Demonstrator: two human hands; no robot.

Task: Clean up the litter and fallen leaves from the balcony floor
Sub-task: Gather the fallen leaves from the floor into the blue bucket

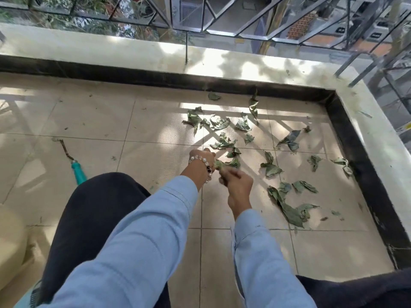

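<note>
Several dried green leaves lie scattered on the beige tiled balcony floor, mostly toward the right corner. My left hand, with a bead bracelet at the wrist, reaches forward low over the tiles, fingers curled around a bunch of leaves. My right hand is just beside it, slightly blurred, fingers curled on the same bunch of leaves. More leaves lie right beyond the hands. Both arms wear light blue sleeves.
A low cream parapet wall with a dark base strip borders the floor at the back and right, topped by a metal railing. A teal-handled tool with a twig lies at left. My dark-trousered knee is in front.
</note>
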